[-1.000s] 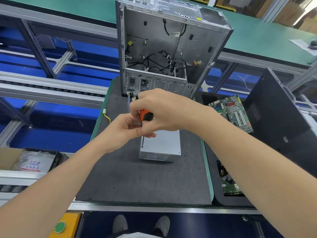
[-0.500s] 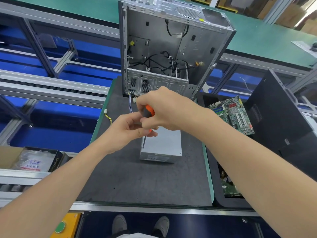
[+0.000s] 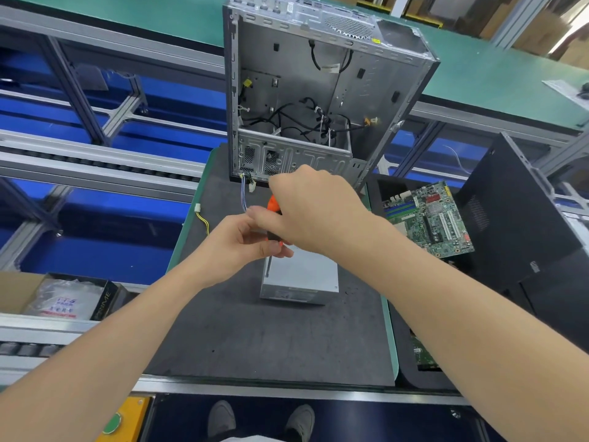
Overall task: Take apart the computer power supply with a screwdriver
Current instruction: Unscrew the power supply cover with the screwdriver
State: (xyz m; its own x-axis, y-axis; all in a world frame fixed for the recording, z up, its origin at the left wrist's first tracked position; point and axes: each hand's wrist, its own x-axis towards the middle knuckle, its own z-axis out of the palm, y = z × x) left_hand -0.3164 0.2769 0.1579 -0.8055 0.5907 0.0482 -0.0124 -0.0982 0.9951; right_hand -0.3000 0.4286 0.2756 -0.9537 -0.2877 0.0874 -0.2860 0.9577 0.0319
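Mid-frame, the supply [image 3: 302, 275] lies flat on the bench [image 3: 255, 339]. The right grip [image 3: 312, 212] curls round the screwdriver [image 3: 272, 204] handle from above; the left grip [image 3: 236, 240] pinches its lower end. The shaft stands near upright, tip down at the supply's left edge, directly below both.

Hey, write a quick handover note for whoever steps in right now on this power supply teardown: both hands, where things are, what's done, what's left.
Right hand: grips the screwdriver handle from above.
Left hand: pinches the lower handle, steadying it.
Power supply: lies on the grey mat, in front of the open computer case; screwdriver tip at its top left edge.
Done: supply is out of the case.
Left: its cover looks closed; whether this screw is loose cannot be told. Take out the screws, lift the cover.
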